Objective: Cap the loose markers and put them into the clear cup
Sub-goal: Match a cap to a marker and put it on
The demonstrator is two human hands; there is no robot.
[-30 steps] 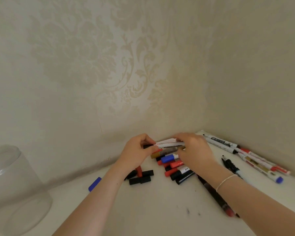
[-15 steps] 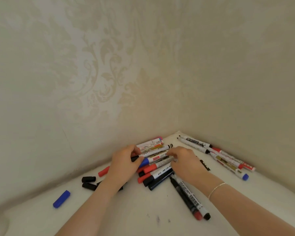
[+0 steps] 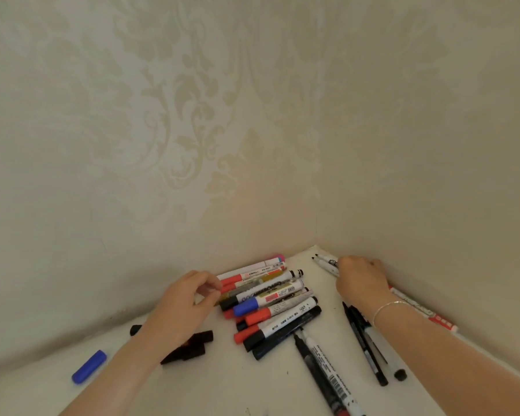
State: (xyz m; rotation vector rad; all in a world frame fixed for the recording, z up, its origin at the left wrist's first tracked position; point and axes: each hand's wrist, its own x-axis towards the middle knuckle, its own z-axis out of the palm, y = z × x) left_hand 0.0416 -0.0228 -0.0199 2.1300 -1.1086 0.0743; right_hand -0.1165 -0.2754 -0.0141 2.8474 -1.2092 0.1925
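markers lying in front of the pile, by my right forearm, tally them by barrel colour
black-barrelled markers: 2
white-barrelled markers: 2
total: 4

Two walls (image 3: 192, 115) meet in a corner, both papered in pale cream with a faint damask leaf pattern. Below them lies a white counter (image 3: 216, 385), lightly scuffed with small dark specks. Soft, even light falls with a warm tint near the corner
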